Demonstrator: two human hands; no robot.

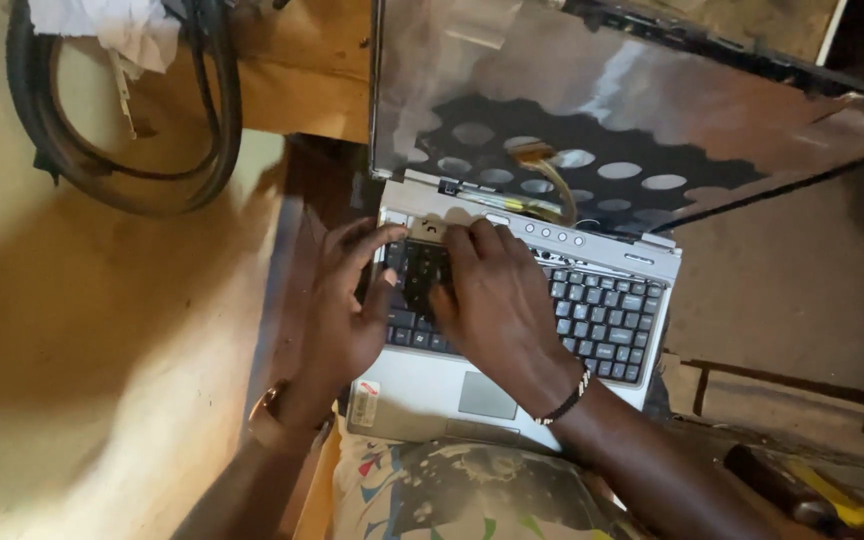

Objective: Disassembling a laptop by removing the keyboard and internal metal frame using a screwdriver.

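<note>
The laptop screen (pixel 632 120) stands tilted back behind the keyboard, a broad rectangle filling the upper right of the view; its bare back is silvery and reflective, with a dark patch dotted by pale oval spots low in the middle. A small upright rectangular sticker (pixel 364 403), white with a red mark, sits on the silver palm rest at its front left corner, just beside the left wrist.
</note>
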